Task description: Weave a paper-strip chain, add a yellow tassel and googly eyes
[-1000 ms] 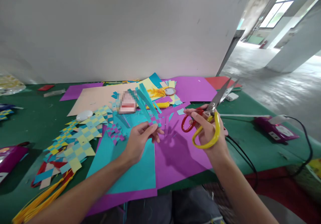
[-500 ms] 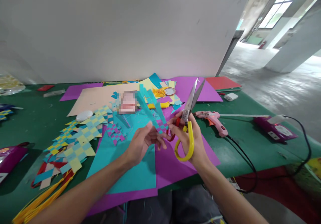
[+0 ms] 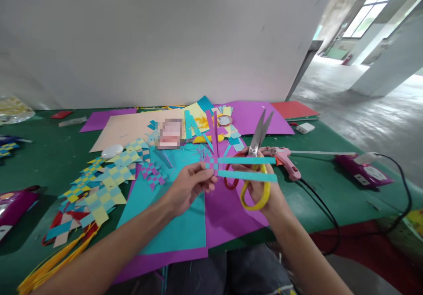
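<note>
Between thumb and fingers, my left hand (image 3: pixel 191 182) pinches a small woven paper piece (image 3: pixel 213 166) in purple and turquoise checks. Purple strips stick up from it, and two turquoise strips (image 3: pixel 247 175) stretch right, passing in front of my right hand. Scissors (image 3: pixel 257 140) with yellow and red handles hang on my right hand (image 3: pixel 264 187); their blades are parted and point up and away. The turquoise strips partly hide my right fingers. Below the hands lie a turquoise sheet (image 3: pixel 165 229) and a purple sheet (image 3: pixel 228 224).
Finished-looking checked woven pieces (image 3: pixel 112 167) pile at the left, with yellow tassels (image 3: pixel 62 259) below. On the right, a pink glue gun (image 3: pixel 287 160) trails a black cord to a purple box (image 3: pixel 366 171). A white panel (image 3: pixel 158 43) stands behind the green table (image 3: pixel 330 202).
The woven piece has turned in my left hand, so its turquoise strips now point right and purple strips show upright. My right hand with the scissors has shifted slightly right.
</note>
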`<state>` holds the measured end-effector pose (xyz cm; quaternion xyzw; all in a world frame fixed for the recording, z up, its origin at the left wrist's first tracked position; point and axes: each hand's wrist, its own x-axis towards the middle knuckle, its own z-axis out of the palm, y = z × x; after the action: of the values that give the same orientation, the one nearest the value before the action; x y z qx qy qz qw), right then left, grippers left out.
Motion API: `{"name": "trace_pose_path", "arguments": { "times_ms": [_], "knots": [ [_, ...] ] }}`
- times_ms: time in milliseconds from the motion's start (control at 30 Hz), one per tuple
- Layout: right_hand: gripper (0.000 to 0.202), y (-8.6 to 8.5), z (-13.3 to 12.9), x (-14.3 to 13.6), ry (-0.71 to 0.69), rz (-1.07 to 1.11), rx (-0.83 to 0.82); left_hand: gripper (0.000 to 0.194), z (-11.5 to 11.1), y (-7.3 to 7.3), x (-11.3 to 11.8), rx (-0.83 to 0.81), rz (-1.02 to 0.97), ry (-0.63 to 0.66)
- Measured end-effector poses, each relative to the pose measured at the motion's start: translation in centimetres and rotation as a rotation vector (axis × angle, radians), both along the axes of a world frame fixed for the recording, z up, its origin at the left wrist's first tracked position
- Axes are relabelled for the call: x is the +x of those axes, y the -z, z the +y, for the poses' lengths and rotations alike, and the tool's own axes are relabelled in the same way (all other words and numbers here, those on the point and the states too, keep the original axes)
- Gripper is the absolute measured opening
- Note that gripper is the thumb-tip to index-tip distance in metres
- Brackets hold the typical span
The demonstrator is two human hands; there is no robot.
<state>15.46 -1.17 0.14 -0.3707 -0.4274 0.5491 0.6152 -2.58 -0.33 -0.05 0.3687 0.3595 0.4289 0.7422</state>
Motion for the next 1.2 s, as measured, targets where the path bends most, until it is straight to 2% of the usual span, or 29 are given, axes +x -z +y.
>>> {"name": "trace_pose_path", "arguments": {
  "times_ms": [167, 333, 400, 533, 633, 800, 933, 1100, 1200],
  "knots": [
    [0.022, -0.2, -1.0, 0.2, -0.085, 0.045, -0.049, 0.026, -0.4, -0.1, 0.4, 0.126, 0.115, -0.137],
    [0.018, -0.2, -1.6, -1.1, -0.067, 0.033, -0.035, 0.028, -0.6, -0.2, 0.7, 0.271, 0.183, -0.285],
    [0.018, 0.1, -1.5, -1.6, 0.018, 0.038, -0.034, 0.028, -0.6, 0.0, 0.6, 0.315, 0.215, -0.274],
    [0.024, 0.7, -1.2, -2.1, 0.138, 0.082, -0.070, 0.028, -0.7, 0.4, 0.5, 0.335, 0.314, -0.158],
    [0.027, 0.8, -1.0, -2.0, 0.138, 0.071, -0.074, 0.035, -0.7, 0.5, 0.5, 0.330, 0.371, -0.102],
    [0.026, 0.5, -0.9, -1.9, 0.156, 0.062, -0.042, 0.027, -0.9, 0.4, 0.6, 0.363, 0.445, -0.132],
    [0.028, 0.6, -0.8, -2.1, 0.206, 0.083, -0.042, 0.032, -0.9, 0.2, 0.6, 0.396, 0.543, -0.104],
    [0.031, 0.7, -0.9, -2.2, 0.202, 0.071, -0.063, 0.032, -0.9, -0.2, 0.7, 0.366, 0.529, -0.034],
    [0.029, 0.4, -1.0, -2.3, 0.197, 0.050, -0.064, 0.031, -0.9, -0.2, 0.7, 0.339, 0.517, -0.061]
  ]
}}
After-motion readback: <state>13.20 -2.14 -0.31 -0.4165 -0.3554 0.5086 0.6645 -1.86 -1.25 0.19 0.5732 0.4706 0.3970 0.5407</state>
